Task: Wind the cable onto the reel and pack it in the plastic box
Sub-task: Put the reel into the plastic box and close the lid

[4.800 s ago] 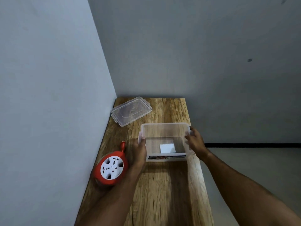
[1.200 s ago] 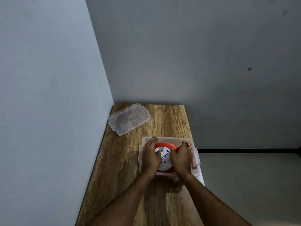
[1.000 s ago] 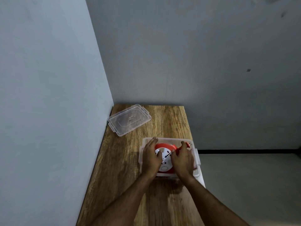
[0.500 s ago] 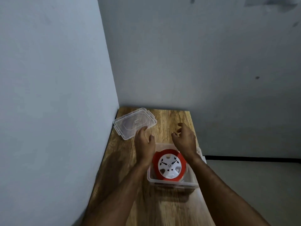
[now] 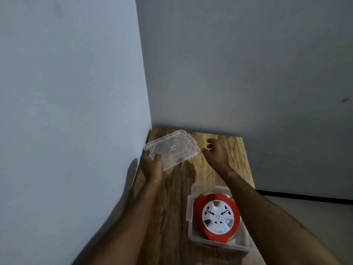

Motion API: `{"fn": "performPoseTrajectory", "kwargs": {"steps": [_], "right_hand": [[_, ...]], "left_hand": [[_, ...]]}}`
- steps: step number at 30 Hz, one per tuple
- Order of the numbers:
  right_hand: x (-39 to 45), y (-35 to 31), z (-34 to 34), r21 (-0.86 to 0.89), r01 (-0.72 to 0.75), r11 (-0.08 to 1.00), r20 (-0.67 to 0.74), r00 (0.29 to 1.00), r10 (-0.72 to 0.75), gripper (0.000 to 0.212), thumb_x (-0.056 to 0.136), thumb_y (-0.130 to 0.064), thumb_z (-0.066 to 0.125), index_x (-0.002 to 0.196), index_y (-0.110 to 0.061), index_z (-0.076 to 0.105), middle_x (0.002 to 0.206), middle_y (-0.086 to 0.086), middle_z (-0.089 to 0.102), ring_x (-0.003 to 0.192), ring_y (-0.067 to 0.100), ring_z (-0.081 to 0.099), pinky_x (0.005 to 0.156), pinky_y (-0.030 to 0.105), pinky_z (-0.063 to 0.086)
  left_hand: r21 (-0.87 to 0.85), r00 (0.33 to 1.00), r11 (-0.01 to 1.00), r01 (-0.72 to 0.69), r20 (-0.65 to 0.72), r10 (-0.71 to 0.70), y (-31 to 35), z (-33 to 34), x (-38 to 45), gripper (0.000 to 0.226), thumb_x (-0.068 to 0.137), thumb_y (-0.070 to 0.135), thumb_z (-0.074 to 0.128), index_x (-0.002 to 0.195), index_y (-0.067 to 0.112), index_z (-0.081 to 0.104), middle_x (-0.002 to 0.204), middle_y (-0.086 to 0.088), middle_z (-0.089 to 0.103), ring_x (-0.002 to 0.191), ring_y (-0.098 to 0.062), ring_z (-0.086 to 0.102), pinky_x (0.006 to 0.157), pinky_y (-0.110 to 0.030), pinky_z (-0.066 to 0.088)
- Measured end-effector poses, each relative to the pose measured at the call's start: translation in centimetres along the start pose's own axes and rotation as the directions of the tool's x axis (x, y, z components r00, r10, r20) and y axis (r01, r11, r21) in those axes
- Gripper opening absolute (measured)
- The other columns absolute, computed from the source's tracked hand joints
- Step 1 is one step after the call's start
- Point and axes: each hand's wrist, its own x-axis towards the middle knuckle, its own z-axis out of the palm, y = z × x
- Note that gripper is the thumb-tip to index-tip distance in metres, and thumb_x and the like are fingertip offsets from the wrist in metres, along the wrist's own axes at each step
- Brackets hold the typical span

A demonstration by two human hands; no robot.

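Note:
The red cable reel (image 5: 216,219) with its white socket face lies inside the clear plastic box (image 5: 189,213) near the table's right edge. The box's clear lid (image 5: 172,148) lies at the far left corner of the table. My left hand (image 5: 151,164) grips the lid's near left corner, thumb on top. My right hand (image 5: 216,153) hovers just right of the lid with fingers spread and nothing in it. My right forearm crosses above the box's right side.
The narrow wooden table (image 5: 177,188) is pushed into a corner, with one wall along its left edge and another behind it. To the right of the table the floor drops away, with a dark skirting line (image 5: 305,196) at the wall's foot.
Both hands left the reel in the box and reached forward to the lid. The left hand has taken hold of the lid's corner; the right has come up beside it.

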Motion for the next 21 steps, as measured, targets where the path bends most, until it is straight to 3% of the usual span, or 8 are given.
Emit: {"fn": "performPoseTrajectory", "kwargs": {"steps": [5,9,13,17,21], "right_hand": [[3.7,0.6,2.8,-0.023,-0.033,0.999,0.027,0.999,0.034,0.055,0.091,-0.023,0.072,0.14,-0.005,0.054,0.132,0.016,0.064,0.116,0.03,0.063,0.091,0.039,0.056],[6.1,1.3,4.5,-0.053,-0.057,0.997,0.089,0.994,0.061,0.06,0.089,-0.02,0.07,0.143,-0.003,0.05,0.142,0.018,0.057,0.129,0.034,0.055,0.104,0.047,0.05],[7.8,2.3,5.9,-0.076,-0.09,0.993,0.17,0.98,0.102,0.065,0.088,-0.021,0.07,0.145,-0.001,0.047,0.14,0.021,0.056,0.126,0.038,0.055,0.102,0.049,0.05],[8.5,2.8,7.3,-0.085,-0.09,0.992,0.244,0.964,0.108,0.053,0.087,-0.023,0.071,0.133,-0.002,0.055,0.128,0.02,0.062,0.116,0.039,0.059,0.093,0.049,0.053],[8.5,3.1,8.1,-0.081,-0.07,0.994,0.256,0.962,0.089,0.058,0.088,-0.032,0.07,0.14,-0.011,0.053,0.134,0.015,0.059,0.124,0.038,0.051,0.099,0.049,0.049]], "left_hand": [[0.081,0.999,0.996,0.029,-0.034,-0.026,-1.1,1.1,2.6,0.033,0.097,0.019,0.061,0.123,0.0,0.064,0.119,-0.017,0.069,0.109,-0.032,0.068,0.081,-0.028,0.051],[0.136,0.996,0.987,0.091,-0.019,-0.089,-1.3,1.5,3.8,0.031,0.097,0.018,0.059,0.12,-0.003,0.063,0.116,-0.018,0.067,0.11,-0.035,0.064,0.086,-0.034,0.049],[0.11,0.994,0.988,0.104,-0.043,-0.099,-2.3,2.5,4.9,0.039,0.087,0.02,0.067,0.122,0.001,0.067,0.118,-0.016,0.07,0.108,-0.032,0.068,0.084,-0.032,0.056],[0.13,0.995,0.987,0.094,-0.054,-0.088,-2.8,3.0,5.7,0.043,0.084,0.022,0.067,0.123,0.004,0.066,0.119,-0.014,0.07,0.108,-0.03,0.069,0.088,-0.04,0.06],[0.12,0.997,0.99,0.079,-0.037,-0.075,-2.5,3.2,5.8,0.04,0.087,0.022,0.068,0.124,0.007,0.066,0.119,-0.011,0.071,0.107,-0.028,0.069,0.088,-0.039,0.06]]}}
